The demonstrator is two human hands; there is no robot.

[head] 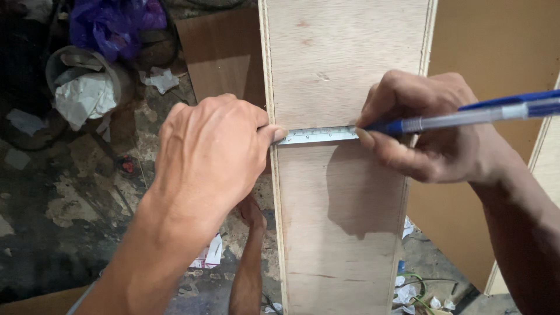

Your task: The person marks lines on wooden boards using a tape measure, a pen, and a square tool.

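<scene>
A long pale plywood board (344,64) runs up the middle of the view. A white measuring tape (318,135) lies across its width. My left hand (213,151) presses the tape's end against the board's left edge with the thumb. My right hand (429,134) holds a blue pen (466,116) and pins the tape near the board's right side, the pen tip touching the wood beside the tape.
A brown sheet (501,64) stands behind the board on the right. A smaller brown panel (224,55) leans at the back. The dirty floor (64,221) holds crumpled paper (84,99), a purple plastic bag (114,23) and scraps. A leg and foot (251,256) show below.
</scene>
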